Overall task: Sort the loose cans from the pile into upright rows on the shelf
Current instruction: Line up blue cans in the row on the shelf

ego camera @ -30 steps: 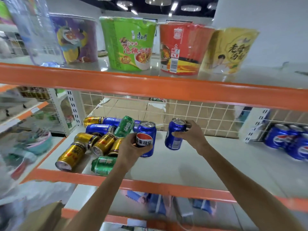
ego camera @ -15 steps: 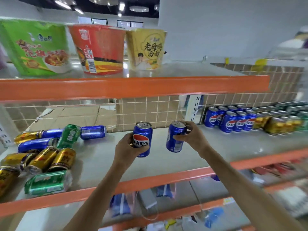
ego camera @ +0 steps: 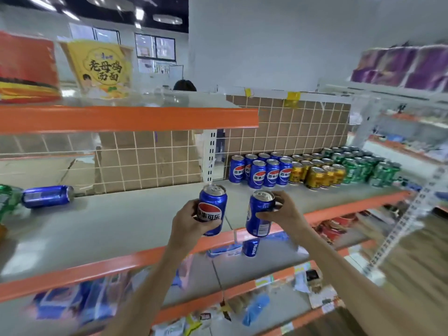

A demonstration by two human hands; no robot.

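Above shelf (ego camera: 121,229) front edge, at centre, I see both hands apart, each gripping blue can upright: left hand (ego camera: 188,224) wrapped round logo can (ego camera: 212,209), right hand (ego camera: 282,214) round plain-side can (ego camera: 260,215). Upright rows (ego camera: 310,168) at 2 o'clock; fallen blue can (ego camera: 47,196) at 9 o'clock.

Green can (ego camera: 8,200) cut by left edge; lower shelves (ego camera: 218,309) blurred.

Single head-worn view, looking forward and down, close to the shelf (ego camera: 121,229); upright can rows (ego camera: 303,170) at two o'clock.
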